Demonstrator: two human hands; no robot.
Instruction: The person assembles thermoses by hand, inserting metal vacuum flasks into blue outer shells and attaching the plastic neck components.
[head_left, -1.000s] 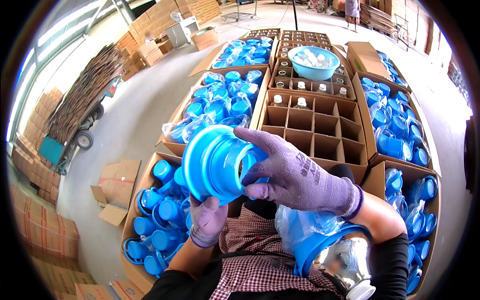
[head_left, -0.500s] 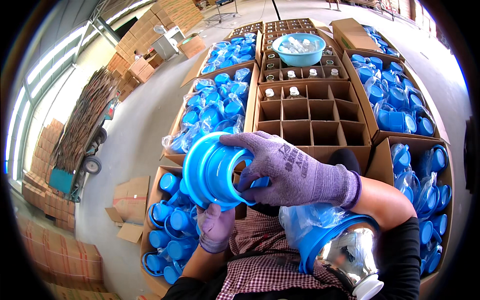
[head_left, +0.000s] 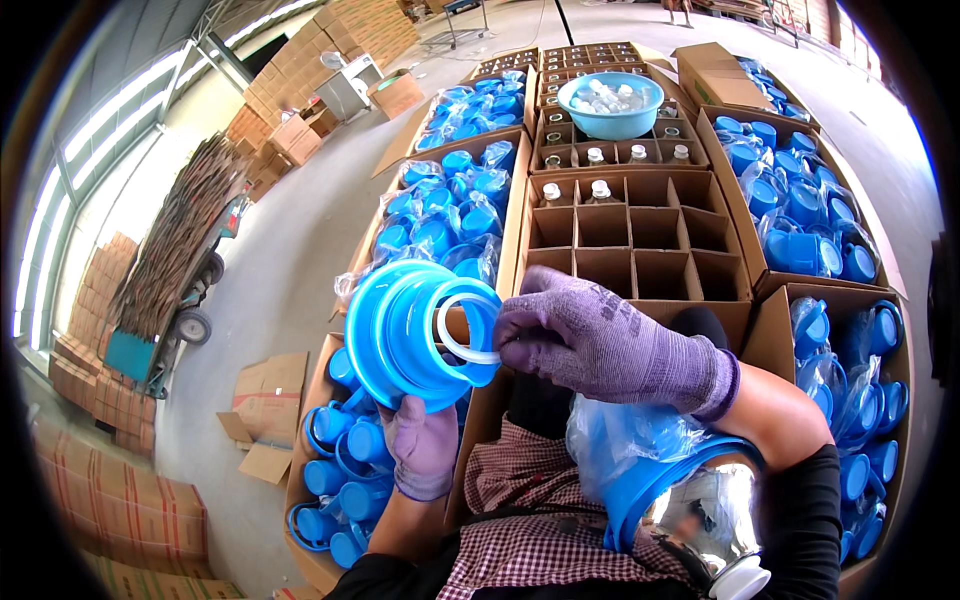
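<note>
My left hand (head_left: pixel 425 445), in a purple glove, grips a stepped, round blue plastic collar (head_left: pixel 385 335) from below; its thumb shows and its other fingers are hidden behind the collar. My right hand (head_left: pixel 610 345), gloved alike, pinches a thin white ring (head_left: pixel 447 335) at the collar's open mouth. The ring stands tilted, partly within the opening. Below my right forearm, a shiny silver flask (head_left: pixel 700 510) with a white cap (head_left: pixel 740 580) lies tilted against me. A blue plastic part (head_left: pixel 640 500) and a clear plastic bag (head_left: pixel 620 445) are at its upper end.
A divided carton (head_left: pixel 640 305) ahead holds two white-capped bottles. Farther back, a light-blue basin (head_left: pixel 610 125) of clear pieces rests on another carton. Cartons of blue lids and cups stand to the left (head_left: pixel 440 215) and right (head_left: pixel 800 200). A loaded cart (head_left: pixel 180 270) stands far left.
My right hand has drawn back to the right from the collar, and the white ring now shows in its fingers. The collar has shifted slightly left in my left hand.
</note>
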